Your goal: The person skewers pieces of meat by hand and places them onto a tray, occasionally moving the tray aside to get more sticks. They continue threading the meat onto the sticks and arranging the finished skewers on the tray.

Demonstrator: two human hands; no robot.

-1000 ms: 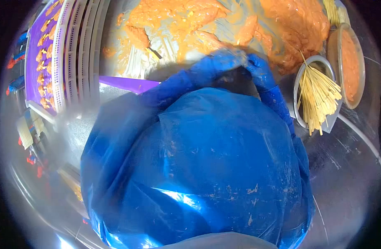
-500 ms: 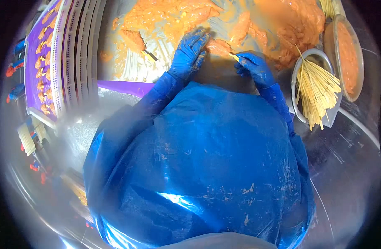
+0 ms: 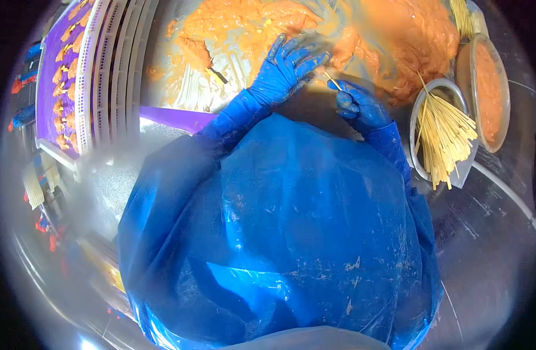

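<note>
My left hand [image 3: 288, 69], in a blue glove smeared with marinade, is spread out over the near edge of the meat on the metal table. My right hand [image 3: 364, 106], also gloved in blue, is closed on a thin wooden skewer [image 3: 333, 80] that points up and left toward my left fingertips. Beyond both hands lies a wide spread of orange marinated raw meat [image 3: 408, 41]. To the left, a threaded meat skewer [image 3: 196, 53] rests on the table, its dark-marked stick end toward me.
At right, a metal container [image 3: 415, 149] holds a fan of bare skewers [image 3: 446, 137]. Beside it stands a clear tub [image 3: 506, 96] of orange meat. On the left are stacked white perforated trays [image 3: 107, 76], a purple sheet [image 3: 177, 118] and a purple-lined tray of skewers [image 3: 49, 105].
My left hand has shifted right and its fingers have opened out. The meat piece on a stick between my hands no longer shows; a thin bare stick is in my right hand.
</note>
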